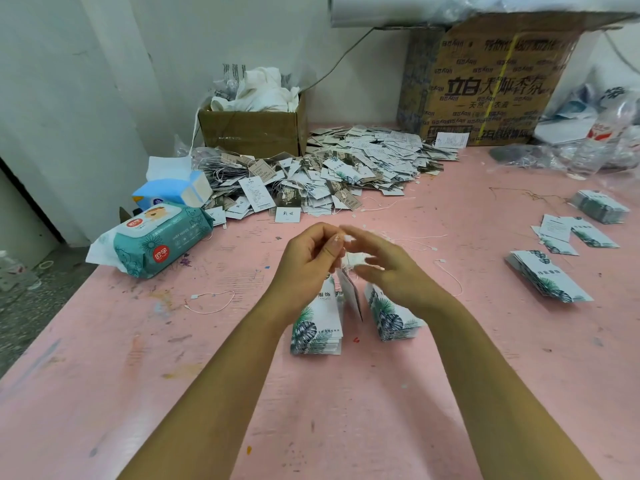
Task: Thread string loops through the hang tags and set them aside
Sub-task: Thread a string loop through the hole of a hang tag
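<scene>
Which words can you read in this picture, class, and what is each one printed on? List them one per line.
"立白": on the large cardboard box
"BABY WIPES": on the wet wipes pack
"服饰": on the top card of a leaf-print hang tag stack
The print on the tag pile and the box's smaller lines is too small or blurred to read.

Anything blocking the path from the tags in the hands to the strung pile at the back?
Nothing visible. The tags hang under the left hand; only bare table and a loose string lie between them and the pile. The wipes sit off to the left.
</scene>
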Demonstrator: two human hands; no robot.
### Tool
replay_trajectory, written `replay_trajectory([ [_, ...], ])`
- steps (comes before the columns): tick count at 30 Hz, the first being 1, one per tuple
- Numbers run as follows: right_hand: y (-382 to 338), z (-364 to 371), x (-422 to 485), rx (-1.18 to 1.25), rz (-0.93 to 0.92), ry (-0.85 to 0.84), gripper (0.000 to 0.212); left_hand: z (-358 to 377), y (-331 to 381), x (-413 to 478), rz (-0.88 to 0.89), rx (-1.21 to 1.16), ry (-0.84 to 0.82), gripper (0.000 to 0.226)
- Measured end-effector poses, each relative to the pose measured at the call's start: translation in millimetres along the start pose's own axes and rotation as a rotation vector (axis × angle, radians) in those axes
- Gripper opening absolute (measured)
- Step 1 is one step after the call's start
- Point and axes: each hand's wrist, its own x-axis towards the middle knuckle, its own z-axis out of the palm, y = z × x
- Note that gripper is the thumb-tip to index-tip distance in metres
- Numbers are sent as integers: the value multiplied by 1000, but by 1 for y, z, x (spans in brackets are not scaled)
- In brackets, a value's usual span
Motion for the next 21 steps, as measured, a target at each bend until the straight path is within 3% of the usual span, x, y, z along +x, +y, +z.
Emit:
replay_trajectory([
  [2,2,-2,3,-102,18,-149,57,2,2,3,1,-71,11,19],
  [4,2,-2,5,-111,22,-179,46,4,3,6,-9,-133,42,19],
  [7,6,-2,6,-18,33,-109,23,4,2,10,-43,-298,102,19],
  [11,12,0,3,277,34,-7,24,-1,-6,12,-142,-451,299,18],
  [13,13,-1,1,458,7,40,16,-5,-12,10,-203,-342,348,19],
  [16,9,-4,2,601,-24,99,6,-7,-18,5,-245,-114,252,17],
  [21,7,3,9,566,15,290,23,1,-17,1,-217,14,45,23],
])
